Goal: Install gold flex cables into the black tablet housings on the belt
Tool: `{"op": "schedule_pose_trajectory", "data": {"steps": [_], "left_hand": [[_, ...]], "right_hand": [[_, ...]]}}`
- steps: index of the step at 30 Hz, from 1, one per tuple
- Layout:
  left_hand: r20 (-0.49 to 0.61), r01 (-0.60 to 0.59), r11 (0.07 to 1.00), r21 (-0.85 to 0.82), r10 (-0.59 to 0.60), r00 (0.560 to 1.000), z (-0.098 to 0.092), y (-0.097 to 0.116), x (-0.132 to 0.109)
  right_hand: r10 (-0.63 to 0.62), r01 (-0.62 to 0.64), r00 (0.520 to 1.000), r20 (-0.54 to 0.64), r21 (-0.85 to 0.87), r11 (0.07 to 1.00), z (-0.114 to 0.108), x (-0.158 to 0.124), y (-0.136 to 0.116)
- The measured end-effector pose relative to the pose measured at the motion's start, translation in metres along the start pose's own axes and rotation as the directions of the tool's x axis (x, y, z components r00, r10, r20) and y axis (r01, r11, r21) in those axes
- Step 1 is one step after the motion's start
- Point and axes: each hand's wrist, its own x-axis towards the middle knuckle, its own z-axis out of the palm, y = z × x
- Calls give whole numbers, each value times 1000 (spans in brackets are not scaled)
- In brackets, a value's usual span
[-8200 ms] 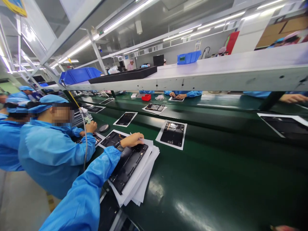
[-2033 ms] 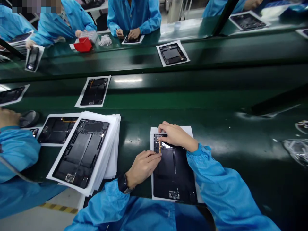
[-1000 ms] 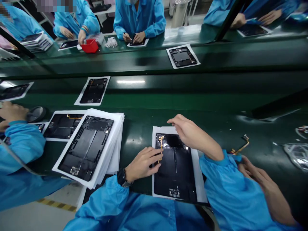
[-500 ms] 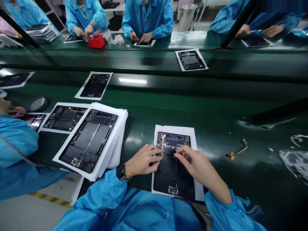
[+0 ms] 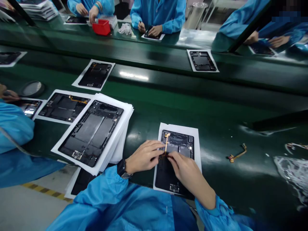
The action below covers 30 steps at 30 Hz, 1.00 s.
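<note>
A black tablet back shell [image 5: 179, 146] lies on a white sheet [image 5: 195, 134] on the green belt in front of me. A thin gold flex cable [image 5: 166, 142] runs down its left side. My left hand [image 5: 144, 157] and my right hand [image 5: 185, 170] meet at the cable's lower end, fingertips pinched together on it. A watch sits on my left wrist. To the left, another open tablet shell [image 5: 92, 131] rests on a stack of white sheets [image 5: 120, 134].
A loose gold flex cable [image 5: 237, 154] lies on the belt to the right, with clear plastic wrap [image 5: 292, 168] beyond it. More tablet shells on sheets [image 5: 95, 74] [image 5: 202, 61] dot the green conveyor [image 5: 156, 99]. Workers in blue coats sit to my left [image 5: 14, 128] and across the line [image 5: 158, 12].
My right hand has moved left and down to meet my left hand at the cable's lower end. The view has tilted slightly; a second cable appeared on the belt about a second ago.
</note>
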Motion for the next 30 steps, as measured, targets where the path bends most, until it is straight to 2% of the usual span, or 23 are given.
{"op": "schedule_pose_trajectory", "data": {"steps": [2,4,9,12,18,26,30], "left_hand": [[-69,47,999,-16,-48,997,-4,-2,-1],[-72,83,996,-20,-84,994,-7,-3,-3],[59,106,994,9,-107,993,-6,-2,-5],[102,115,993,27,-118,988,-2,-2,-7],[115,129,991,31,-132,985,0,-4,-7],[128,125,991,43,-130,983,-2,-5,-7],[115,125,992,33,-128,985,-2,-5,-6]], "right_hand": [[-40,39,999,-4,-73,997,1,5,-5],[-75,74,997,-3,-117,990,2,8,-10],[-93,93,996,12,-146,985,2,14,-20],[-78,77,997,-6,-93,993,6,12,-20],[-2,23,983,-184,112,993,24,1,-14],[88,-30,961,-262,220,975,19,-7,-12],[69,-13,967,-246,222,975,22,-8,-14]]}}
